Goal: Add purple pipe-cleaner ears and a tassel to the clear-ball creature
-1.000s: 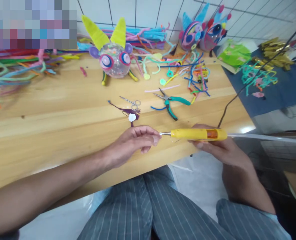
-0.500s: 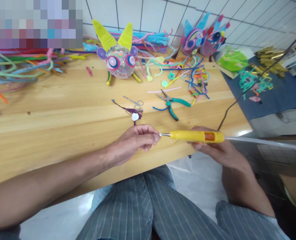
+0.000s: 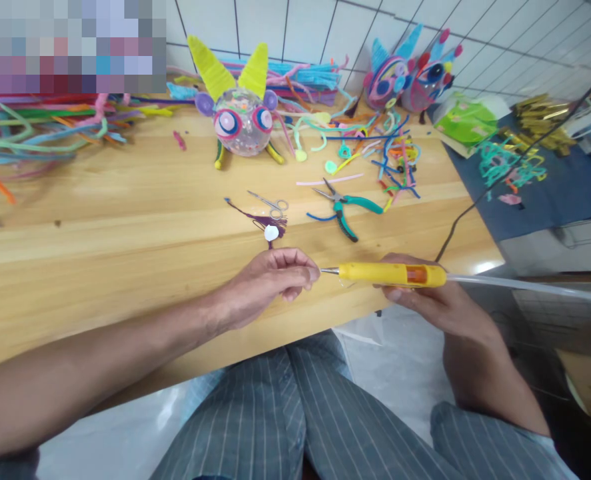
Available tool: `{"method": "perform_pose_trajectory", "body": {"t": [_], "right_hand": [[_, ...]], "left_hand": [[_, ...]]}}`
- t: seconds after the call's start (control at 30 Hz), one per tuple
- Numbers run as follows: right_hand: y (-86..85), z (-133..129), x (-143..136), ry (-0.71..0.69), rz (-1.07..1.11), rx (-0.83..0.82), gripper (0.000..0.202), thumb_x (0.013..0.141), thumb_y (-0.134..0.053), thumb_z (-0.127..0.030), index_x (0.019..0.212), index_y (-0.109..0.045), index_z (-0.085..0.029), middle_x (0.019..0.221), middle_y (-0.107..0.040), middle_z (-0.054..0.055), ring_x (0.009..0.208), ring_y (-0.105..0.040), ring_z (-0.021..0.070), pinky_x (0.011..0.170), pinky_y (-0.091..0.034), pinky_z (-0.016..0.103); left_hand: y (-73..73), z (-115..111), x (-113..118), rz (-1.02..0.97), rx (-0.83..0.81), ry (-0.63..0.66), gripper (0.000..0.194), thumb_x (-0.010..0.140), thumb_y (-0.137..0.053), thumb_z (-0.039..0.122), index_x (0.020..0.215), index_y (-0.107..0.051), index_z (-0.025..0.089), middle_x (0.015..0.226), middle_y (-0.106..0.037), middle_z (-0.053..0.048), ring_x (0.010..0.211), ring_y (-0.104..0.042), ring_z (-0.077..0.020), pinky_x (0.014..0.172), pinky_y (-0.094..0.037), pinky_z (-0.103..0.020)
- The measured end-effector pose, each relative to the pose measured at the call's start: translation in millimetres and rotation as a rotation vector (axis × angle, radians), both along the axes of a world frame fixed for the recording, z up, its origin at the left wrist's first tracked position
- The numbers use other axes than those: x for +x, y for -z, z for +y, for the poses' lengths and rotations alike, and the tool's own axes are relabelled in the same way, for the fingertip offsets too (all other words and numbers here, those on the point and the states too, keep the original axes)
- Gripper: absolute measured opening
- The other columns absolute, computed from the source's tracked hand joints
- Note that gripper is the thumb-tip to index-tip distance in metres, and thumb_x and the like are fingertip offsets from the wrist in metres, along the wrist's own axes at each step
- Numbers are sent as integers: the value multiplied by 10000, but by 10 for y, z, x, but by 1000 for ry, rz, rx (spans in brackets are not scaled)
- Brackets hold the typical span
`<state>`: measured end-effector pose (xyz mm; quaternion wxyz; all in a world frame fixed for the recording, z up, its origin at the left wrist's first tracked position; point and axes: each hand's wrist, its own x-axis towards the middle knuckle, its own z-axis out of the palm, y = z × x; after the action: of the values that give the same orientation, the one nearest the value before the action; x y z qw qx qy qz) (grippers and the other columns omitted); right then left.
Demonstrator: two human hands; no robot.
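Observation:
My right hand is wrapped round a yellow hot glue gun, with a clear glue stick sticking out of its back end. The gun's metal nozzle points left and sits right at the fingertips of my left hand. Thumb and fingers of that hand are pinched together; what they hold is too small or hidden to make out. Just beyond it lie a white disc and a dark purple tassel, with small scissors touching or close to the tassel.
Green-handled pliers lie open on the wooden table. Behind stands a clear round figure with yellow ears, near bundles of pipe cleaners. Two more figures stand back right. A black cable crosses the table's right edge.
Both hands and the glue gun hold nearly the same place. A small white spot visible at the nozzle tip before is no longer clearly seen. The view has shifted slightly.

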<state>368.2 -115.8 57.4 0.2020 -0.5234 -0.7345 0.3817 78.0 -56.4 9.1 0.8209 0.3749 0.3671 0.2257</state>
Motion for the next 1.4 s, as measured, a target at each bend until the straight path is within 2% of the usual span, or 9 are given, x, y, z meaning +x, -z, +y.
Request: {"method": "perform_pose_trajectory", "body": {"t": [0.37,0.9,1.2,1.4], "right_hand": [[25,-10,61,-41,-22,20,120,1020,-680,-375,1031,-682,-256,867,-664,-2,699,-637,155,641,-526,286],[31,15,32,-70,-63,89,160,1028,-685,-364,1144,-686,-254,991,-749,33,778,-715,179,720,-585,315],[14,16,14,-84,-108,131,204,1036,-667,-362,1216,-683,-266,1004,-762,40,758,-723,182,707,-604,318],[15,10,11,-91,-123,144,200,1035,-670,-376,1203,-706,-274,979,-765,35,777,-732,193,732,-614,323]], "left_hand": [[-8,16,-3,24,39,16,152,697,-780,285,757,-706,166,670,-615,31,550,-425,-69,562,-306,-247],[44,25,-1,78,55,4,130,685,-774,273,740,-714,171,646,-627,44,543,-442,-63,549,-318,-232],[62,30,10,85,45,-7,114,662,-768,250,726,-723,166,636,-626,46,535,-438,-61,539,-321,-227],[61,33,4,105,70,-3,153,676,-781,304,722,-721,171,632,-617,40,536,-439,-69,539,-326,-234]]}}
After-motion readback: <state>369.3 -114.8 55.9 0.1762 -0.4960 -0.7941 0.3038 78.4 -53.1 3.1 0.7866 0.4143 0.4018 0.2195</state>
